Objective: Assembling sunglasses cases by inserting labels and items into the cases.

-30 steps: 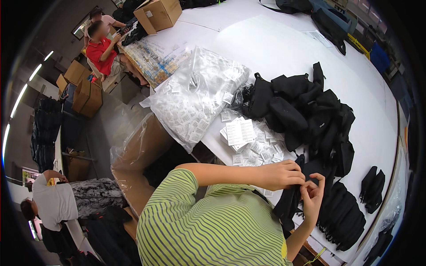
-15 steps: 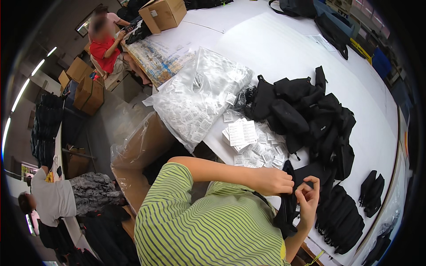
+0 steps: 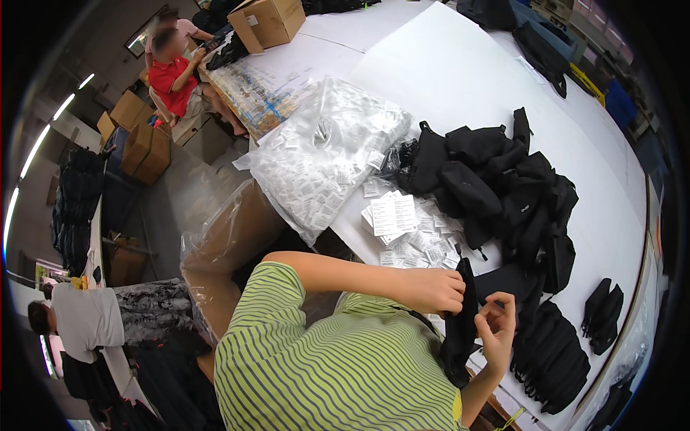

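My left hand (image 3: 435, 290) is closed on the upper part of a narrow black fabric pouch (image 3: 460, 327), held upright close to my body at the table's near edge. Just right of the pouch is my right hand (image 3: 496, 325), its fingers curled and the thumb bent toward them. Anything pinched there is too small to make out. Beyond my hands lies a heap of black pouches (image 3: 496, 179). White printed tags (image 3: 424, 248) are scattered beside it, with a stack of white cards (image 3: 393, 217) on top. A row of black pouches (image 3: 550, 357) lies to the right.
A clear plastic bag full of tags (image 3: 330, 154) rests at the table's left edge, above a plastic-lined brown carton (image 3: 230, 244). Two black pouches (image 3: 602, 314) lie far right. A cardboard box (image 3: 266, 25) stands at the back. Other people sit and stand to the left.
My left hand has shifted slightly left with the pouch, which now hangs straighter. A gap has opened between the pouch and my right fingers, which were against it.
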Demonstrator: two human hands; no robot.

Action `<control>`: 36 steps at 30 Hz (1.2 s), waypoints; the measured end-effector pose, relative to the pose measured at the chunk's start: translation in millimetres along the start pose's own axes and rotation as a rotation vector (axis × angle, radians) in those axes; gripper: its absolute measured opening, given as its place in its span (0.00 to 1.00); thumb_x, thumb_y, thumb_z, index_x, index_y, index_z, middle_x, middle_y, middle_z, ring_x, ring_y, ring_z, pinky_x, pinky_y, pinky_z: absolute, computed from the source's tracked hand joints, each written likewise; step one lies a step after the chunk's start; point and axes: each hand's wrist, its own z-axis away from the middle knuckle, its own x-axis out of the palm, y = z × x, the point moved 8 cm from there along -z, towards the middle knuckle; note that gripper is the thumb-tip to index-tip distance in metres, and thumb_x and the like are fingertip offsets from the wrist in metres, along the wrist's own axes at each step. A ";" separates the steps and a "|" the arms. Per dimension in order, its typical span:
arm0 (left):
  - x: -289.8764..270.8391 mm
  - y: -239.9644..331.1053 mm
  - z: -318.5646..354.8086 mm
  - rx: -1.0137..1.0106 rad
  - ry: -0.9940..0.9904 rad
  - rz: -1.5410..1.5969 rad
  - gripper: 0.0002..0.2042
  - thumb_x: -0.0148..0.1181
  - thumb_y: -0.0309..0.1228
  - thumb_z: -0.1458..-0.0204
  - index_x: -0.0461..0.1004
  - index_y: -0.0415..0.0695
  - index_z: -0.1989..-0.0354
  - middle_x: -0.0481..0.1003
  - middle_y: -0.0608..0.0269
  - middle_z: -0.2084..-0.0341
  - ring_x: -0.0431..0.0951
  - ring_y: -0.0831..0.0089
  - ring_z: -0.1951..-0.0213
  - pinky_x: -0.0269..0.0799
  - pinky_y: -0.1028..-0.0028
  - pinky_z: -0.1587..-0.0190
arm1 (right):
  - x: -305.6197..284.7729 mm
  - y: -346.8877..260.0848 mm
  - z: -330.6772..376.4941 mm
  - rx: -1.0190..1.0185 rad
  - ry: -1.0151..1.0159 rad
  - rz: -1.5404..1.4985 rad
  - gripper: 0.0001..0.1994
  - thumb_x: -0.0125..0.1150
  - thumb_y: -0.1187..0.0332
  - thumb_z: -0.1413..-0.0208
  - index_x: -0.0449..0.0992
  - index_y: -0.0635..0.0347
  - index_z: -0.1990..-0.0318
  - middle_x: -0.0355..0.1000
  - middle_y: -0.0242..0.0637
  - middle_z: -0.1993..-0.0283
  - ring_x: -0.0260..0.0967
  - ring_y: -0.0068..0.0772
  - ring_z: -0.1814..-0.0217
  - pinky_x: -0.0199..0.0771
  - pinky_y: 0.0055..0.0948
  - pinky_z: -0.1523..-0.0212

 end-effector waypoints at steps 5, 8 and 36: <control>1.7 5.6 3.1 0.038 0.036 0.059 0.08 0.62 0.33 0.57 0.71 0.45 0.76 0.71 0.68 0.79 0.70 0.69 0.69 0.66 0.71 0.61 | 0.8 3.7 -0.7 0.008 -0.034 -0.058 0.16 0.55 0.81 0.49 0.60 0.59 0.55 0.62 0.26 0.77 0.56 0.12 0.78 0.53 0.13 0.78; -3.5 12.8 0.0 0.062 0.068 -0.037 0.07 0.59 0.29 0.56 0.73 0.41 0.69 0.71 0.66 0.77 0.71 0.70 0.69 0.68 0.72 0.61 | 0.8 6.9 -0.4 0.017 -0.044 -0.105 0.16 0.56 0.80 0.50 0.60 0.59 0.55 0.62 0.26 0.77 0.56 0.12 0.78 0.53 0.13 0.78; 9.9 20.7 -4.3 -0.064 -0.173 -0.019 0.08 0.55 0.27 0.59 0.69 0.43 0.68 0.68 0.66 0.77 0.71 0.68 0.71 0.69 0.71 0.67 | 4.9 -11.2 -5.4 -0.115 0.069 0.245 0.14 0.53 0.83 0.53 0.65 0.61 0.58 0.65 0.27 0.76 0.60 0.14 0.76 0.57 0.16 0.74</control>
